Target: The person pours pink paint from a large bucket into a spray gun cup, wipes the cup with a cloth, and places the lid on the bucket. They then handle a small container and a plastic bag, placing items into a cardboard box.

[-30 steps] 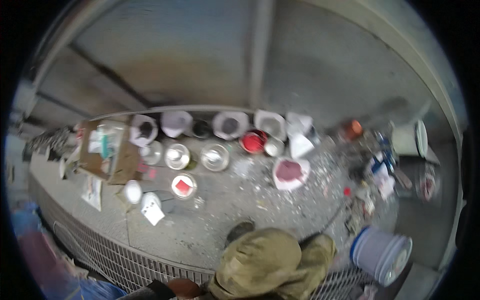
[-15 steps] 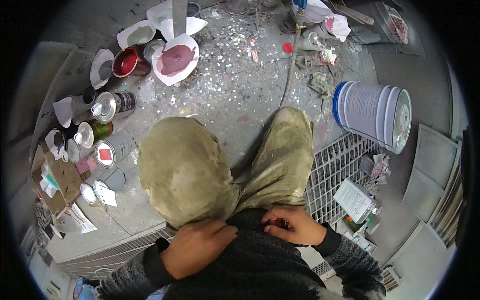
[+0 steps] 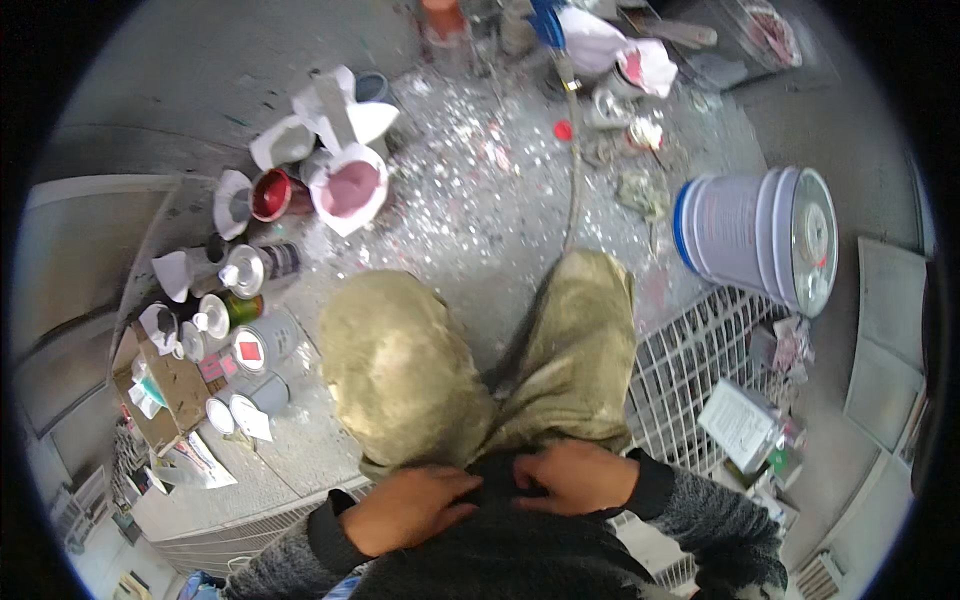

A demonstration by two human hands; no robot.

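My left hand (image 3: 415, 508) lies at my waist beside the raised left knee of my stained olive trousers (image 3: 395, 370). Its fingers reach over the front of my dark top (image 3: 500, 540), with the thumb apart. At the other side of the top, my right hand (image 3: 578, 478) has bent fingers, with a dark gap between forefinger and thumb. Neither hand shows an object in it. Both stay near the lap, far from the paint containers.
A paper-lined cup of pink paint (image 3: 351, 188) and a red paint cup (image 3: 272, 194) stand ahead left. Several cans, including one with a red square (image 3: 250, 348), and a cardboard box (image 3: 180, 385) line the left. A white bucket (image 3: 745, 228) lies by the metal grating (image 3: 680, 345) at right.
The view has shifted, so most of the scene sits lower in it. My left thumb shows apart from the fingers now. Both hands remain at the waist.
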